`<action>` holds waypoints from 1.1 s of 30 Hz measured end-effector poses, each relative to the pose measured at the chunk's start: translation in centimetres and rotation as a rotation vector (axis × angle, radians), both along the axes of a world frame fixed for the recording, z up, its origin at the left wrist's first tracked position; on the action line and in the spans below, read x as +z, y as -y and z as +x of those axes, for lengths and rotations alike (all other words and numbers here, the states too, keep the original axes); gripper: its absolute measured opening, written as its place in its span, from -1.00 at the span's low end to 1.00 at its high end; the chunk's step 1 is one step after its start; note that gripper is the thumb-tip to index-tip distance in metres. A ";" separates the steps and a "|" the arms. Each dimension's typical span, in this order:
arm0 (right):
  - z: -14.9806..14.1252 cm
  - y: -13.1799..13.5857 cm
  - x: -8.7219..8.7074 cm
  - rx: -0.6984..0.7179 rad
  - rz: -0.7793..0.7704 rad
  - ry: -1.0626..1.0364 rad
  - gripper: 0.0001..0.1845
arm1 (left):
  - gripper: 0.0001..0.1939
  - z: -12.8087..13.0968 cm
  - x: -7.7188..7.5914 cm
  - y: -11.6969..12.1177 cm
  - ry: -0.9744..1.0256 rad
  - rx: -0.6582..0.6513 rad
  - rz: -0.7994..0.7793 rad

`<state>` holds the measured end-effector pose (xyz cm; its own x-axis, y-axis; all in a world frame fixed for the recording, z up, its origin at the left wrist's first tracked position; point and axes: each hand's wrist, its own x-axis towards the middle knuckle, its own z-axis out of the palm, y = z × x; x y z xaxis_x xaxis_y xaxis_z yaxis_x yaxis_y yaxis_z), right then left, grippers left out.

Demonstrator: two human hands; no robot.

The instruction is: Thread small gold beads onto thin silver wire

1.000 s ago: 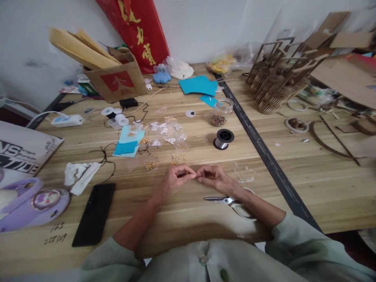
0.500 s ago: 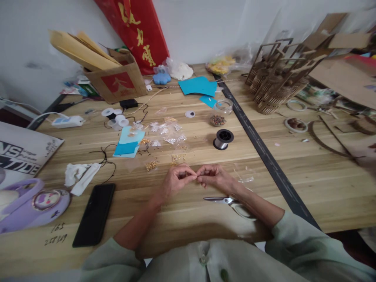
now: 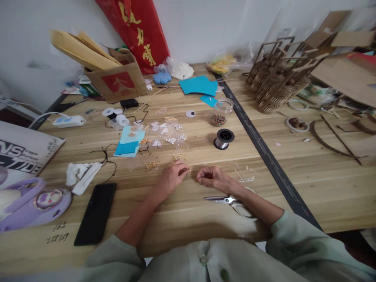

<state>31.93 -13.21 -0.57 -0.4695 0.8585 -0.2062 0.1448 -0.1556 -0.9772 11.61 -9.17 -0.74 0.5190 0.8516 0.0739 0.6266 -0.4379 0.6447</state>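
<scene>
My left hand point(image 3: 172, 177) rests on the wooden table point(image 3: 188, 219), fingers curled down and pinching at a small heap of gold beads point(image 3: 185, 171). My right hand point(image 3: 212, 177) lies a little to its right, fingers pinched together on something too small to name. Small clear bags of gold and silver beads point(image 3: 166, 135) lie just beyond both hands. White-handled scissors point(image 3: 232, 201) lie under my right wrist. A spool of clear thread point(image 3: 223, 138) stands further back.
A black phone point(image 3: 95, 213) lies to the left, with white tissue point(image 3: 80, 174), black cord and blue paper point(image 3: 127, 143) behind it. A glass jar of beads point(image 3: 220, 113), a cardboard box point(image 3: 116, 80), a red bag and wooden laser-cut frames point(image 3: 279, 76) stand at the back.
My two hands, fingertips touching before, have parted. The left hand dropped forward onto the table by the gold beads. The right hand stayed almost still.
</scene>
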 end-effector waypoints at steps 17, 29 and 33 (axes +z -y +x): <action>0.1 -0.2 -0.4 0.048 0.050 0.035 -0.82 | -0.88 0.5 -0.6 0.0 -0.144 -0.015 0.009; 0.1 -0.2 -0.3 0.050 0.058 0.044 -0.88 | -0.88 0.8 -0.9 0.1 -0.138 -0.002 0.044; 0.1 -0.2 -0.1 0.055 0.054 0.027 -0.87 | -0.90 0.8 -0.9 0.2 -0.145 0.004 0.063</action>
